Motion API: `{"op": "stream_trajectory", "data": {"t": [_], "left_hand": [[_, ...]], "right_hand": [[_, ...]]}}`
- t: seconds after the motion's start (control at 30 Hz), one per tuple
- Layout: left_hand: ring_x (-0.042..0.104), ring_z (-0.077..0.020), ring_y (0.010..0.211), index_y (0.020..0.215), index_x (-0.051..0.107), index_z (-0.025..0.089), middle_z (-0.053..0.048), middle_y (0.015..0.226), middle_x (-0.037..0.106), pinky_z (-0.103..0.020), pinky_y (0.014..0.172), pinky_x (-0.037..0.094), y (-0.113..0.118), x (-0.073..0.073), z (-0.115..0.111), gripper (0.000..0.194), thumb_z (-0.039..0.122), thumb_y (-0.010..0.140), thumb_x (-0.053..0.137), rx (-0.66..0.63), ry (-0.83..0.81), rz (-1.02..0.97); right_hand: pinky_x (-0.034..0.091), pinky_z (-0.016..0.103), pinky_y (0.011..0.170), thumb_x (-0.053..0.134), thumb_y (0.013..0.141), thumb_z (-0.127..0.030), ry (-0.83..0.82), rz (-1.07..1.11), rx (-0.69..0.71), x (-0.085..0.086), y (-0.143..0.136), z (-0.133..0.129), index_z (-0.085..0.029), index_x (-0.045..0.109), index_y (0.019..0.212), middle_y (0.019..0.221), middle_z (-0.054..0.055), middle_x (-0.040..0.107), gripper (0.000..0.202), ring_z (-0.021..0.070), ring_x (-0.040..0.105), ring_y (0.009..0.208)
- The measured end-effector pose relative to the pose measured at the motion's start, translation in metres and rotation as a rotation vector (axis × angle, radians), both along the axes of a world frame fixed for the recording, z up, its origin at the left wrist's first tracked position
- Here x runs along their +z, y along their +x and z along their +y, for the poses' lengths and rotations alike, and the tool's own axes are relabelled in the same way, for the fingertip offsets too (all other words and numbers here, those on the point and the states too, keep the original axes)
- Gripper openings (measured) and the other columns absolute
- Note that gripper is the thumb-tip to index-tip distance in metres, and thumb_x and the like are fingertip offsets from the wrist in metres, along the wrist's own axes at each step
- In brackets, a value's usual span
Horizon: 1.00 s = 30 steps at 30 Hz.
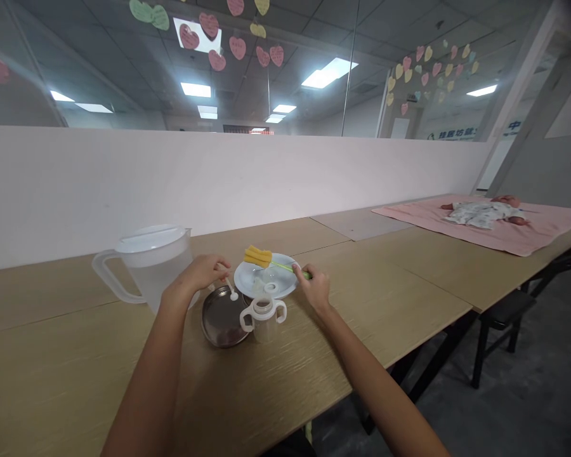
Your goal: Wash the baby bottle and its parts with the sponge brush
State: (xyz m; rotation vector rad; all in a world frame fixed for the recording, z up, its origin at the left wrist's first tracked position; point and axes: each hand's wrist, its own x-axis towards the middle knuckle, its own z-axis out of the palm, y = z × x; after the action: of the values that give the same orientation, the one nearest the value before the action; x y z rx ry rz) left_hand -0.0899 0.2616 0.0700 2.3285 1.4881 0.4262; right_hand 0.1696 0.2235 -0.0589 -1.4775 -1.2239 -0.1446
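My left hand [204, 271] is closed in a pinch on a thin white stem with a rounded end [233, 294], held over a round metal tray [224, 325]. In my right hand [315, 285] is the green handle of a bottle brush [257, 256] with a yellow sponge head. That sponge is above a white bowl [285, 289], in which small clear and white parts lie. Nearer to me, a clear baby cup [265, 330] with two white handles stands upright without a lid, beside the metal tray.
A lidded plastic pitcher [157, 270] with clear liquid stands left of the tray, close to my left forearm. At the far right, a baby doll [480, 214] lies on a pink cloth [547, 230]. Black stools [509, 311] stand beside the wooden table [380, 298].
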Motion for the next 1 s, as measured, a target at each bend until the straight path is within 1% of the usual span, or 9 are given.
{"op": "stream_trajectory", "data": {"t": [0.13, 0.2, 0.37, 0.53, 0.6, 0.73, 0.83, 0.93, 1.0], "left_hand": [[0.067, -0.0227, 0.071, 0.085, 0.065, 0.021, -0.001, 0.061, 0.071, -0.026, 0.058, 0.045, -0.002, -0.008, 0.003, 0.033, 0.035, 0.056, 0.058, -0.042, -0.258, 0.095], [0.066, -0.0229, 0.069, 0.085, 0.065, 0.021, -0.001, 0.058, 0.07, -0.026, 0.057, 0.044, -0.003, -0.012, 0.004, 0.035, 0.036, 0.054, 0.059, -0.034, -0.314, 0.136], [0.065, -0.0223, 0.068, 0.084, 0.064, 0.023, 0.0, 0.056, 0.069, -0.026, 0.057, 0.042, -0.002, -0.019, 0.009, 0.034, 0.033, 0.052, 0.059, 0.005, -0.29, 0.167], [0.063, -0.0226, 0.063, 0.064, 0.062, 0.021, -0.002, 0.056, 0.068, -0.026, 0.054, 0.041, -0.004, -0.025, 0.018, 0.019, 0.025, 0.046, 0.058, 0.073, -0.235, 0.211], [0.062, -0.0223, 0.063, 0.058, 0.061, 0.021, -0.003, 0.057, 0.068, -0.027, 0.055, 0.042, -0.005, -0.026, 0.019, 0.014, 0.023, 0.045, 0.057, 0.078, -0.239, 0.22], [0.062, -0.0212, 0.061, 0.056, 0.063, 0.02, -0.003, 0.054, 0.066, -0.027, 0.056, 0.045, -0.003, -0.021, 0.012, 0.012, 0.026, 0.048, 0.056, 0.026, -0.352, 0.207], [0.062, -0.0202, 0.061, 0.055, 0.064, 0.019, -0.005, 0.057, 0.068, -0.026, 0.056, 0.046, 0.0, -0.014, 0.003, 0.016, 0.033, 0.054, 0.055, -0.021, -0.416, 0.182], [0.063, -0.0205, 0.064, 0.056, 0.065, 0.019, -0.005, 0.061, 0.069, -0.026, 0.058, 0.048, 0.004, -0.006, -0.006, 0.024, 0.04, 0.06, 0.055, -0.056, -0.447, 0.135], [0.065, -0.022, 0.071, 0.058, 0.066, 0.019, -0.005, 0.061, 0.069, -0.026, 0.061, 0.049, 0.007, -0.002, -0.011, 0.025, 0.042, 0.062, 0.057, -0.077, -0.492, 0.078]], "right_hand": [[0.027, 0.025, 0.053, 0.034, 0.08, -0.07, -0.003, -0.001, 0.002, 0.001, -0.001, -0.001, -0.018, 0.055, 0.056, 0.05, 0.0, 0.049, 0.061, 0.0115, 0.037, 0.048], [0.027, 0.024, 0.053, 0.035, 0.08, -0.07, -0.007, 0.001, 0.003, 0.001, -0.001, -0.001, -0.018, 0.055, 0.057, 0.05, 0.0, 0.049, 0.06, 0.0114, 0.037, 0.048], [0.027, 0.024, 0.053, 0.033, 0.081, -0.07, -0.008, -0.016, 0.002, -0.001, -0.001, 0.0, -0.018, 0.056, 0.058, 0.052, 0.001, 0.051, 0.061, 0.0117, 0.039, 0.049], [0.026, 0.025, 0.052, 0.033, 0.081, -0.07, -0.013, -0.031, -0.004, -0.002, 0.0, 0.001, -0.018, 0.057, 0.058, 0.052, 0.002, 0.052, 0.062, 0.012, 0.039, 0.049], [0.026, 0.025, 0.052, 0.033, 0.081, -0.069, -0.013, -0.032, -0.005, -0.002, 0.0, 0.001, -0.018, 0.057, 0.058, 0.051, 0.002, 0.052, 0.061, 0.0118, 0.038, 0.049], [0.024, 0.025, 0.052, 0.035, 0.081, -0.069, -0.011, -0.037, -0.004, -0.003, 0.001, 0.001, -0.018, 0.056, 0.057, 0.051, 0.002, 0.051, 0.06, 0.0117, 0.037, 0.049], [0.024, 0.025, 0.052, 0.036, 0.081, -0.068, -0.013, -0.038, -0.003, -0.004, 0.002, 0.002, -0.018, 0.056, 0.057, 0.052, 0.002, 0.052, 0.059, 0.0118, 0.037, 0.049], [0.024, 0.025, 0.052, 0.037, 0.081, -0.067, -0.013, -0.042, -0.003, -0.004, 0.002, 0.002, -0.018, 0.056, 0.058, 0.051, 0.002, 0.052, 0.058, 0.0116, 0.037, 0.048], [0.024, 0.025, 0.052, 0.037, 0.082, -0.067, -0.011, -0.045, -0.002, -0.003, 0.002, 0.002, -0.018, 0.056, 0.057, 0.051, 0.001, 0.052, 0.058, 0.0113, 0.036, 0.048]]}}
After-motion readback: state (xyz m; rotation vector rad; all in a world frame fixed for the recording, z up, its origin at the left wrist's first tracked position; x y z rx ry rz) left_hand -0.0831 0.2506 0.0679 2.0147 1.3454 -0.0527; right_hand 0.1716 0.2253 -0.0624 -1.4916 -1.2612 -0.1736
